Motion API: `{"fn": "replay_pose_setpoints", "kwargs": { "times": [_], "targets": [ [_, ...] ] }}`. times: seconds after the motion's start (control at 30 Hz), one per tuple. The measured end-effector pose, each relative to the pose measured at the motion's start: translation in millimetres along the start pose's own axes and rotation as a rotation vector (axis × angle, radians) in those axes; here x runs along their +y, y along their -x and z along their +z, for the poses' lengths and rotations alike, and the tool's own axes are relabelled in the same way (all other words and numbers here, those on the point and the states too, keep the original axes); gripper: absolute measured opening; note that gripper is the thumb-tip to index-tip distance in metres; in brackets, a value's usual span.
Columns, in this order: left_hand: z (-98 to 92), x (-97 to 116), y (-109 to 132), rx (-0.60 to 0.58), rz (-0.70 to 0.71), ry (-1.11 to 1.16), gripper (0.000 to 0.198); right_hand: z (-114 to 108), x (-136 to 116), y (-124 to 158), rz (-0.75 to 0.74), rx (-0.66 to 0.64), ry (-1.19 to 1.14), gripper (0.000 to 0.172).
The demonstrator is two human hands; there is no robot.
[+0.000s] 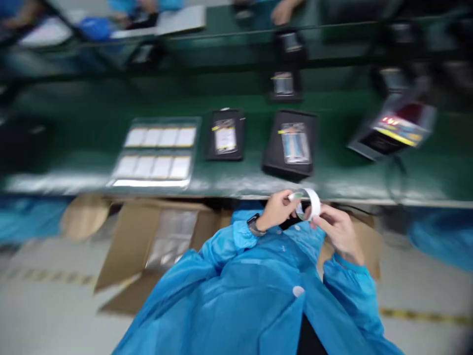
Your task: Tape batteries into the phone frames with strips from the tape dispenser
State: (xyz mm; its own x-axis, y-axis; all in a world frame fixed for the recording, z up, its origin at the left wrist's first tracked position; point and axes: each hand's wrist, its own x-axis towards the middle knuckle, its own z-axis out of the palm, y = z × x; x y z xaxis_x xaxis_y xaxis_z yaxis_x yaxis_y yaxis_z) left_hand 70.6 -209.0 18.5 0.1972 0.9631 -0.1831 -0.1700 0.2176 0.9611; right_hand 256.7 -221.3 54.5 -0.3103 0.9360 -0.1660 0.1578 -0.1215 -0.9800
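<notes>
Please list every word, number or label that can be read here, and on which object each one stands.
Nothing is readable; the picture is motion-blurred.
Labels on black trays: too blurred.
Red lit digits on right device: too blurred.
White tape roll: no print visible.

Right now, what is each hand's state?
Left hand: closed on the white tape roll.
Right hand: closed on the same roll.
</notes>
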Motion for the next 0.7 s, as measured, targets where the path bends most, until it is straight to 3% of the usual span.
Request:
{"fn": "replay_pose_setpoints", "kwargs": {
  "times": [0.07,0.17,0.3,0.33,0.4,0.47,0.53,0.7],
  "targets": [
    [-24.6,1.7,17.0,0.130,0.017,0.022,0.035,19.3,-4.9,-7.0,-0.039,-0.103,0.063,0.023],
    [-90.1,8.6,60.3,0.439,0.043,0.018,0.027,43.8,-9.1,-21.3,-0.060,-0.262,0.108,0.028],
    [-204.5,14.4,168.3,1.031,0.046,-0.085,0.020,64.8,-7.4,-37.0,-0.009,-0.413,0.171,0.028],
    [-232.9,13.1,197.2,1.160,0.009,-0.129,0.016,67.7,-5.5,-40.9,0.006,-0.439,0.187,0.029],
    [-283.5,7.2,247.2,1.472,-0.321,-0.422,0.012,71.0,-0.4,-49.6,0.031,-0.485,0.225,0.031],
    [-323.1,0.0,281.3,1.558,-0.457,-0.467,0.014,71.7,5.3,-59.1,0.045,-0.499,0.274,0.033],
    [-353.9,-4.0,297.2,1.582,-0.533,-0.500,0.016,71.0,10.6,-68.0,0.045,-0.475,0.326,0.034],
    [-429.8,14.7,286.9,1.655,-0.649,-0.661,0.014,68.6,19.8,-82.3,0.068,-0.433,0.440,0.036]
  ]
}}
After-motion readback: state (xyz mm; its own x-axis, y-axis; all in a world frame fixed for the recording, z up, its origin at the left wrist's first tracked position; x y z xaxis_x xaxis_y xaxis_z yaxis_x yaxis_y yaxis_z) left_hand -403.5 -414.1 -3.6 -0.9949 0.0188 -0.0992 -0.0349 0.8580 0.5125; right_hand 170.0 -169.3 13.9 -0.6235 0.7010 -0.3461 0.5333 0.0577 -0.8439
